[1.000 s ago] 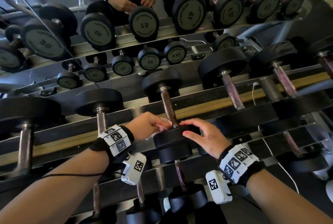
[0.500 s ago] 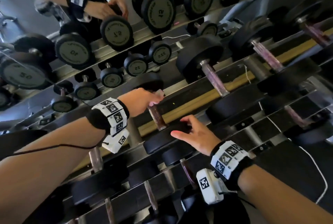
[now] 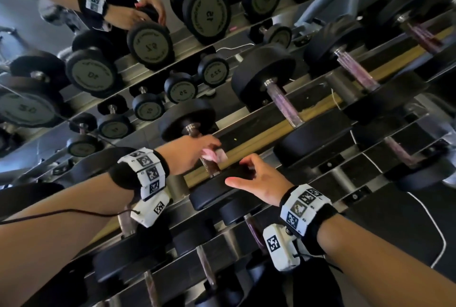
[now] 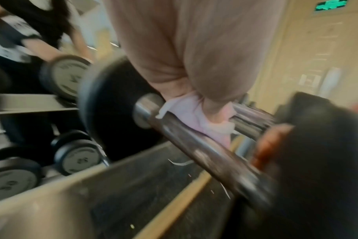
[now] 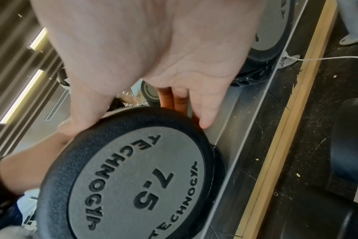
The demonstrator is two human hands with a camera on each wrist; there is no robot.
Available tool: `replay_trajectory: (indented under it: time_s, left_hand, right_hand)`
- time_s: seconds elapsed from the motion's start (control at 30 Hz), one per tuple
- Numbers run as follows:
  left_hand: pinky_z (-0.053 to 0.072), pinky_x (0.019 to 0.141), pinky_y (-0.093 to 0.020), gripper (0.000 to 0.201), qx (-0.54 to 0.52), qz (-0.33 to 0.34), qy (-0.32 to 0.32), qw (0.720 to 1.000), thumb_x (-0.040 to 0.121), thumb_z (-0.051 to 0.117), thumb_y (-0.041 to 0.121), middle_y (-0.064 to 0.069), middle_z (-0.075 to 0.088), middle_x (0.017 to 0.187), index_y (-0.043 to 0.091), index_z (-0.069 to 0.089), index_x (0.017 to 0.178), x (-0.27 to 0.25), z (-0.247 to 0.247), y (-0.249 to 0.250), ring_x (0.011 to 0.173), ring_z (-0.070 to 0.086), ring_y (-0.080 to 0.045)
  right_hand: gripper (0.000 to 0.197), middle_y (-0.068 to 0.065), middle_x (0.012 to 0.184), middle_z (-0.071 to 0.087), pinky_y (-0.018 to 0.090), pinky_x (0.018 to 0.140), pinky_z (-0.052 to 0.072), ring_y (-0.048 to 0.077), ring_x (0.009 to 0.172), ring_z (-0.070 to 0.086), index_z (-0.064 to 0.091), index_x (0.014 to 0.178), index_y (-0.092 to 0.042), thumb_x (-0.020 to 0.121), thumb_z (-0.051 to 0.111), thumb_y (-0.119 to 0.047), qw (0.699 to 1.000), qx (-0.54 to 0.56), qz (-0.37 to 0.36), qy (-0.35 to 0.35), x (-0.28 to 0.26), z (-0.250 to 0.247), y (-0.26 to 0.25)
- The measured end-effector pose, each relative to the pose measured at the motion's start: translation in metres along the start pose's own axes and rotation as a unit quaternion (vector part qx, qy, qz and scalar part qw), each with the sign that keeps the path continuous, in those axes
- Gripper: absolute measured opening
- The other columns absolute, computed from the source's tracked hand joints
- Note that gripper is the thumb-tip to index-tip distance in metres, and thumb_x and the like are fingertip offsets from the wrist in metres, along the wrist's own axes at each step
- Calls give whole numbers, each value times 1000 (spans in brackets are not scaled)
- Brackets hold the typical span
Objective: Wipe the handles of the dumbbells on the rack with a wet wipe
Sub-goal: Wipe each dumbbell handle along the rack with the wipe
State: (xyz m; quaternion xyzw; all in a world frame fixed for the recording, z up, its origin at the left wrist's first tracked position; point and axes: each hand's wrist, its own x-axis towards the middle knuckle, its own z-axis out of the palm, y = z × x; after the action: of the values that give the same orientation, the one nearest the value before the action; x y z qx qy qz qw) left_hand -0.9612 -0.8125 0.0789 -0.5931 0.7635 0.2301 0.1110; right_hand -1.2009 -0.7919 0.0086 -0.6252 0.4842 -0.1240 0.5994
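Note:
A black 7.5 dumbbell (image 3: 190,119) lies on the upper rail of the rack (image 3: 261,131). My left hand (image 3: 207,151) grips its metal handle (image 3: 211,169) with a pale pink wet wipe (image 3: 214,156) wrapped round it. In the left wrist view the wet wipe (image 4: 192,113) sits bunched under my fingers near the far end of the handle (image 4: 206,155). My right hand (image 3: 239,171) grips the rim of the dumbbell's near head (image 3: 217,190). In the right wrist view its thumb and fingers curl over the near head (image 5: 133,177).
More dumbbells (image 3: 264,74) lie to the right on the same rail, and smaller ones (image 3: 204,264) sit on the lower tier. A mirror (image 3: 153,42) behind reflects the weights and my arms. A white cable (image 3: 436,222) runs down at the right.
My left hand has slid the wipe up the handle, away from the near head towards the far one. The right hand stays on the near head. The head view has tilted.

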Motion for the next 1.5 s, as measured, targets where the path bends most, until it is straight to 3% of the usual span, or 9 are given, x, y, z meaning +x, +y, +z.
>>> replay_trajectory:
  time_s: [0.13, 0.43, 0.53, 0.7, 0.8, 1.03, 1.13, 1.3, 1.5]
  left_hand:
    - [50, 98, -37, 63, 2, -17, 36, 999, 94, 45, -3, -1, 68, 123, 33, 36, 146, -4, -9, -12, 103, 68, -23]
    - [38, 96, -21, 53, -60, -34, -3, 998, 101, 46, 10, 8, 62, 128, 31, 38, 148, -28, 11, 14, 110, 58, -12]
    - [40, 106, -29, 46, -136, -51, 7, 989, 101, 47, 7, 7, 63, 130, 27, 48, 142, -28, 4, 21, 119, 57, -13]
    - [50, 94, -35, 36, -246, -94, 98, 960, 101, 51, 13, 1, 66, 117, 26, 52, 134, -19, -9, 27, 105, 65, -19]
    - [53, 87, -25, 32, -304, -109, 155, 934, 99, 54, 13, 9, 66, 106, 27, 55, 128, -4, -20, 37, 92, 65, -2]
    - [48, 97, -33, 33, -374, -144, 269, 876, 95, 60, 11, -4, 69, 117, 17, 61, 128, 55, -34, 90, 106, 63, -20]
    - [44, 105, -32, 36, -388, -162, 293, 859, 96, 59, 10, -4, 69, 123, 14, 62, 132, 79, -27, 115, 116, 62, -18]
    - [41, 102, -18, 33, -396, -188, 337, 833, 98, 57, 12, 0, 69, 124, 18, 66, 128, 110, -13, 139, 119, 61, -13]
    - [38, 105, -14, 34, -444, -204, 370, 790, 98, 56, 11, 4, 65, 128, 21, 65, 129, 137, 0, 141, 123, 56, -7]
  right_hand:
    - [83, -13, 111, 61, 35, 96, 50, 9, 102, 60, 48, 115, -35, 52, 64, -86, 1000, -19, 1, -2, 0, -1, 0]
    - [83, -12, 113, 60, 34, 92, 51, 8, 102, 60, 46, 119, -35, 56, 63, -85, 996, -68, 15, -50, 1, -11, -12]
    - [72, -9, 120, 59, 37, 97, 51, 12, 106, 59, 49, 124, -32, 69, 65, -76, 991, -112, 3, -76, 1, -20, -23]
    - [43, -4, 130, 55, 35, 105, 43, 16, 121, 54, 53, 126, -25, 91, 64, -47, 982, -164, -71, -65, -3, -56, -50]
    - [30, -8, 129, 59, 34, 108, 43, 12, 125, 55, 57, 119, -26, 93, 64, -38, 979, -159, -109, -67, -6, -95, -66]
    - [22, -10, 110, 68, 33, 101, 48, 6, 109, 63, 65, 107, -24, 87, 75, -25, 969, -204, -138, -26, -6, -195, -57]
    - [27, -11, 112, 67, 36, 104, 45, 6, 112, 59, 66, 109, -27, 84, 77, -28, 963, -234, -130, -31, -4, -224, -34]
    - [28, -22, 112, 59, 14, 94, 40, 1, 110, 55, 60, 102, -47, 79, 75, -52, 974, -208, -83, -43, 1, -244, -1]
    - [56, -20, 113, 66, 31, 101, 47, -2, 109, 59, 63, 113, -41, 67, 66, -73, 985, -145, -74, -53, 8, -242, 20]
